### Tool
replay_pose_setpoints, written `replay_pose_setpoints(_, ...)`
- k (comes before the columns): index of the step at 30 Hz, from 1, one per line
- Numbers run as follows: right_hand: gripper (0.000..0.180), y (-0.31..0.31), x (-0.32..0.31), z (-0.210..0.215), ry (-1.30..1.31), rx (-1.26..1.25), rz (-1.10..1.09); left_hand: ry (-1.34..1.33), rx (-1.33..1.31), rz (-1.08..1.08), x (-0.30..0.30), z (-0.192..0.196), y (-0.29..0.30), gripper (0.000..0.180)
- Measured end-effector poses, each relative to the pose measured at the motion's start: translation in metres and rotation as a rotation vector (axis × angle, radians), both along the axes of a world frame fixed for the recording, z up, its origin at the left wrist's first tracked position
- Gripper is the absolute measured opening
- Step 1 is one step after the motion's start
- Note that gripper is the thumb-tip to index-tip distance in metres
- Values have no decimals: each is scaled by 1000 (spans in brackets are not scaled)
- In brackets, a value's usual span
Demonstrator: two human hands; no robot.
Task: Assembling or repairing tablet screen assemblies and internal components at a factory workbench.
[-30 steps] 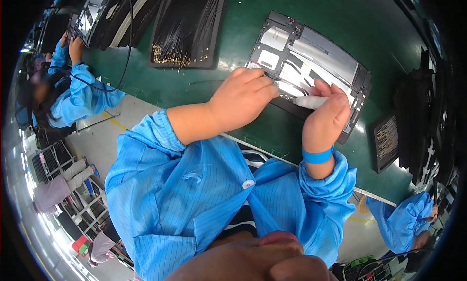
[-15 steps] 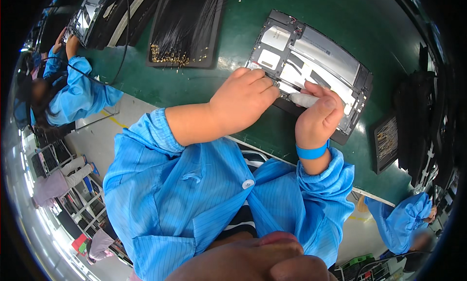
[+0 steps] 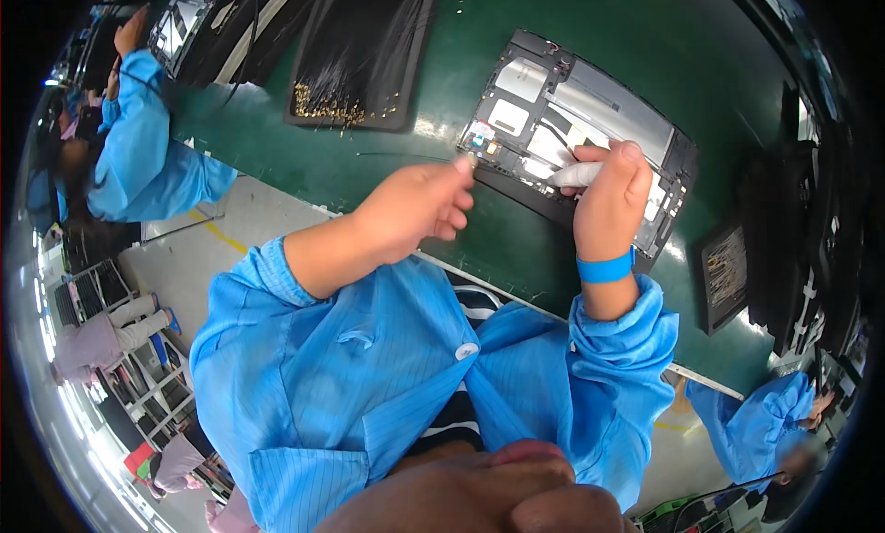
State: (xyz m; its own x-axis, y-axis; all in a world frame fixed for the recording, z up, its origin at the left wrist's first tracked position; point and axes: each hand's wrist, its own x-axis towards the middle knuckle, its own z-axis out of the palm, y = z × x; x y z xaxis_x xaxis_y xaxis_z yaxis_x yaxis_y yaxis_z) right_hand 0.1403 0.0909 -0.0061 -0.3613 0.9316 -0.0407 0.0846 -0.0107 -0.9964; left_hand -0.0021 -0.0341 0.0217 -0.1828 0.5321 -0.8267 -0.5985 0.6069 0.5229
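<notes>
Head view, looking down a blue smock to a dark green counter (image 3: 396,178). An opened tablet-like device (image 3: 590,132), back cover off, lies flat on the counter ahead and to the person's right, showing a grey metal plate, white rectangular patches and black cables inside a dark frame.

The left hand (image 3: 415,210) has come off the device since a second ago, when it lay over its near-left part. It now hovers just beside the device's left corner, its grip narrow, thumb and forefinger pinched at the tip; whether anything small is held there cannot be told. The lifted hand uncovers the corner with its small coloured connectors, which suggests that the pressing or seating step there is over.

The right hand (image 3: 613,201), with a blue wrist strap (image 3: 606,268), stays on the device, its grip closed around a white pen-shaped tool (image 3: 576,174) laid across the inner parts, tip pointing left.

Packages and labels: a black tray (image 3: 364,49) under a clear film sits farther back on the counter, a cluster of small gold-coloured parts along its near edge. To the right, a dark rectangular card (image 3: 728,275) with rows of pale print leans near black equipment. The white patches inside the device are plain rectangles.

Other people in blue smocks work at the far left (image 3: 138,155) and lower right (image 3: 756,422)
</notes>
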Motion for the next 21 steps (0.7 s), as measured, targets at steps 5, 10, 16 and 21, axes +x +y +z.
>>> replay_pose_setpoints(5, 46, 1, 0, -8, -45, 94, 16, 148, 146, 372, -4, -20, 12, 25)
replay_pose_setpoints(10, 50, 3, 2, -9, -45, 45, -51, 273, 212, 72, -6, -4, 3, 21)
replay_pose_setpoints(16, 51, 2, -1, -7, -24, 51, -46, -125, -10, -429, 2, -7, -7, 36)
replay_pose_setpoints(21, 33, 9, -5, 16, 19, -415, 142, -148, 56, -395, -1, -21, 10, 36)
